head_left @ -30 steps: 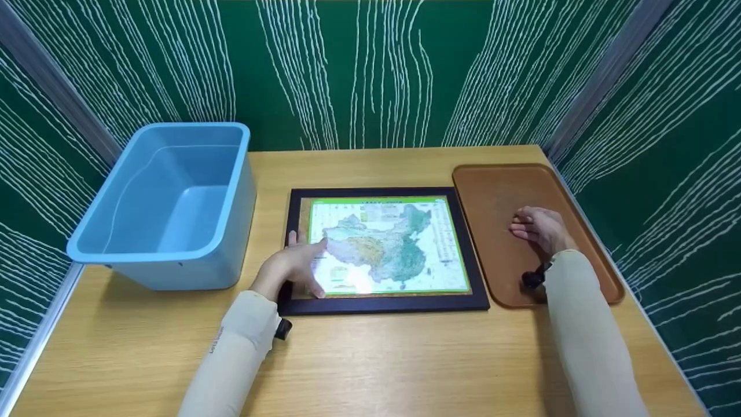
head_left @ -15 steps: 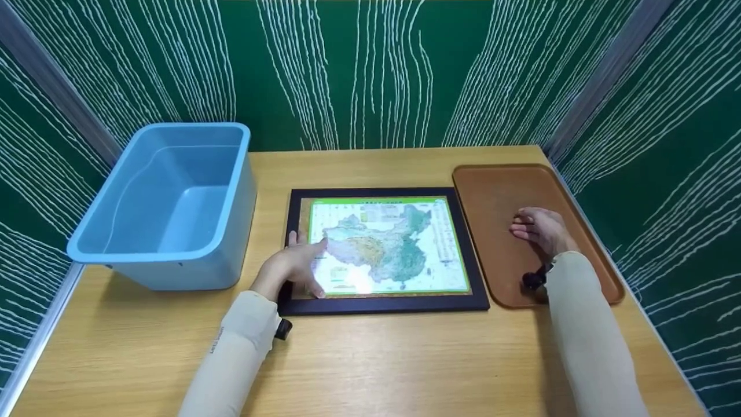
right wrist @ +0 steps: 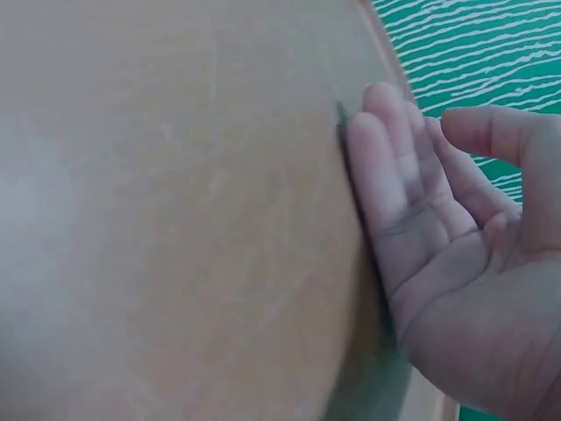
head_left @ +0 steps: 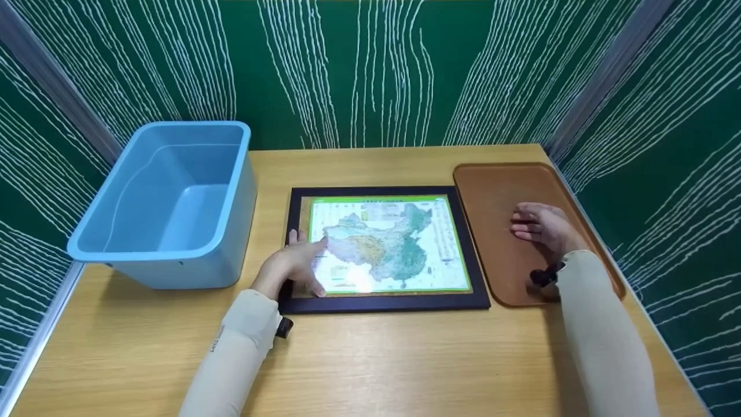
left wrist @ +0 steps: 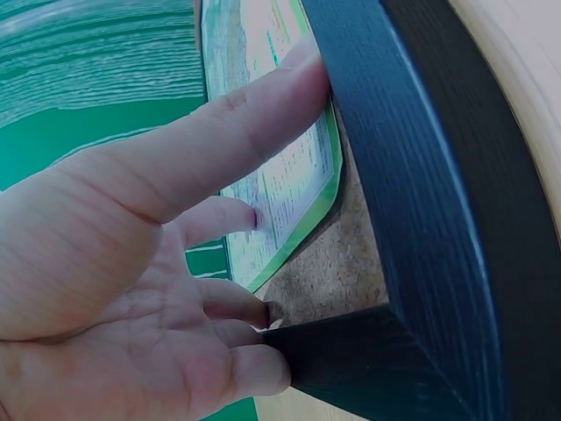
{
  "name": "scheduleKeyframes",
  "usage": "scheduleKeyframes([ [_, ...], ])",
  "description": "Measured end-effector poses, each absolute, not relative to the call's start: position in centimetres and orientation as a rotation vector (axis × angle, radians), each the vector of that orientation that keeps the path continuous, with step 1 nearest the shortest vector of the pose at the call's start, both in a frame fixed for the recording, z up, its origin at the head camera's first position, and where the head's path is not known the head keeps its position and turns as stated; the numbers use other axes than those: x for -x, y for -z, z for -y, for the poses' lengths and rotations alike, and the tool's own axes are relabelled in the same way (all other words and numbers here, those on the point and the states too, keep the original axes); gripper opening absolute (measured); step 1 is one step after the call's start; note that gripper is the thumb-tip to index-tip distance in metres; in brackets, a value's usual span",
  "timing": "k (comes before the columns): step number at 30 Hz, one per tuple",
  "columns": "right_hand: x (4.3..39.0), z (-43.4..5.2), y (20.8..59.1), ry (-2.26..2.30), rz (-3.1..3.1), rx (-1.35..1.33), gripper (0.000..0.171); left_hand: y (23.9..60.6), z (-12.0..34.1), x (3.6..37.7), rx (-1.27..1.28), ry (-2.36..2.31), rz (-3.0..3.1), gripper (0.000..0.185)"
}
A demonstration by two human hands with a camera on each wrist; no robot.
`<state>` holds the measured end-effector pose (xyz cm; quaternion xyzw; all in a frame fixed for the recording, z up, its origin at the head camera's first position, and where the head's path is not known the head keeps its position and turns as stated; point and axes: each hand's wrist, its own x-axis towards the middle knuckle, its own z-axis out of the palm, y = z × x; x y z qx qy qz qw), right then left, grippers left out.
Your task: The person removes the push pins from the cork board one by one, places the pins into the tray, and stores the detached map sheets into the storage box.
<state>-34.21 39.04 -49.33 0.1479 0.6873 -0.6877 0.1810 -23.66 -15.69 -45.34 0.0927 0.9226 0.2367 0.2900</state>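
Note:
A printed map (head_left: 399,249) with a green border lies on brown backing inside a black picture frame (head_left: 393,303), flat on the table. Spread over the frame's left side, my left hand (head_left: 296,263) touches the map and the frame with its fingertips. The left wrist view shows the thumb (left wrist: 272,110) laid across the map's edge beside the black border. My right hand (head_left: 544,227) is over the brown tray (head_left: 492,185), its side at the surface. Its fingers (right wrist: 381,167) are loosely bent and hold nothing.
A deep blue plastic bin (head_left: 168,255) stands on the left of the wooden table (head_left: 370,365). The tray lies right beside the frame's right edge. Green walls (head_left: 463,69) with white wavy lines enclose the back and sides.
My right hand has shifted slightly and its fingers have loosened a little, with the forearm moving to the right. The left hand, map and frame have stayed in place.

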Motion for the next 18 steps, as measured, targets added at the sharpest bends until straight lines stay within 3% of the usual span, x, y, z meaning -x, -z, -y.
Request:
scheduleKeyframes([
  [18,31.8,-33.1,46.2,1.777,-1.852,-0.002,0.056,45.4,15.7,23.6,-0.235,-0.672,-2.451,0.127],
])
